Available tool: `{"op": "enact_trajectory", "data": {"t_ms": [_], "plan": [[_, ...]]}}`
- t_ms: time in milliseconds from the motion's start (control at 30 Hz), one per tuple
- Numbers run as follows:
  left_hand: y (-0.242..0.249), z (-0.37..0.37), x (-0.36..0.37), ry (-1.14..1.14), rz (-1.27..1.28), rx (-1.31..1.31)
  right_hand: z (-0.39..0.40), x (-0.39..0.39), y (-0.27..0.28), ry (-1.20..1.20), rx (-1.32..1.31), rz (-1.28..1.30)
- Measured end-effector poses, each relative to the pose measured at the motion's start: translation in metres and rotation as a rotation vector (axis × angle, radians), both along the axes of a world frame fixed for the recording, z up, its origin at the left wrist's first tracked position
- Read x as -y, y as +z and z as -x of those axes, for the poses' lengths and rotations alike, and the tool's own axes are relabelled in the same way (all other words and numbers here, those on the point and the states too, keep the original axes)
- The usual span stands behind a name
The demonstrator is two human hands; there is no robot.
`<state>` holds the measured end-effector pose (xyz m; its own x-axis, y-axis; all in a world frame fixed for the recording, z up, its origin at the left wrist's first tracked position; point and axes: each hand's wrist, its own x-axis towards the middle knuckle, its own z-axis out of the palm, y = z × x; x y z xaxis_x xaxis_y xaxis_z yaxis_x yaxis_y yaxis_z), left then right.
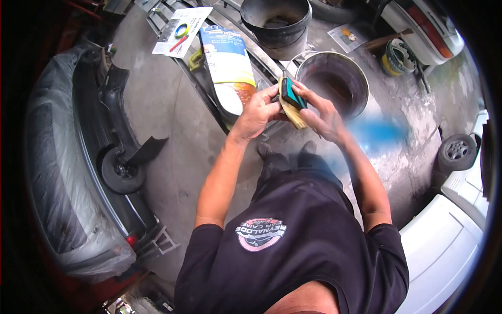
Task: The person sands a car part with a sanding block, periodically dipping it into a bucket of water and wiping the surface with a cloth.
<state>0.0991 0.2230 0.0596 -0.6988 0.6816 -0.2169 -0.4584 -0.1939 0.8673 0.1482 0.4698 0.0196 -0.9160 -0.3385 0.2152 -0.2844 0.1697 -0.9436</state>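
Note:
Both hands meet over a work stand, around a teal-and-black sanding block (294,94). My left hand (255,112) is closed on the block's left side and on a yellowish-tan sheet (296,119), which looks like sandpaper and hangs below the block. Across the block's right side lie the fingers of my right hand (325,116), gripping block and sheet together. Just left of the hands, a dark-edged long piece with a printed blue, white and brown surface (228,60) rests on the stand. A round bucket of murky water (362,78) stands just beyond my right hand.
A black bucket (251,23) stands at the back. Printed paper (163,47) holds a tape roll (182,30) and a red tool (178,43). A plastic-covered car (63,172) is at left; white car parts (444,251) are at right. A paint-stained pail (389,65) sits back right.

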Motion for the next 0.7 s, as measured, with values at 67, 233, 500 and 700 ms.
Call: {"op": "enact_trajectory", "data": {"t_ms": [67, 233, 500, 700], "plan": [[-0.01, -0.005, -0.003, 0.04, 0.019, -0.042, 0.0, -0.008, -0.004, 0.076, 0.099, 0.086], [-0.023, -0.01, -0.015, 0.214, 0.228, -0.134, -0.003, -0.013, 0.0, 0.215, 0.188, 0.027], [-0.048, -0.012, -0.028, 0.3, 0.319, -0.213, -0.003, -0.003, -0.042, -0.008, 0.393, 0.246], [-0.065, -0.008, -0.035, 0.261, 0.262, -0.063, -0.003, 0.002, -0.049, -0.094, 0.379, 0.25]]}}
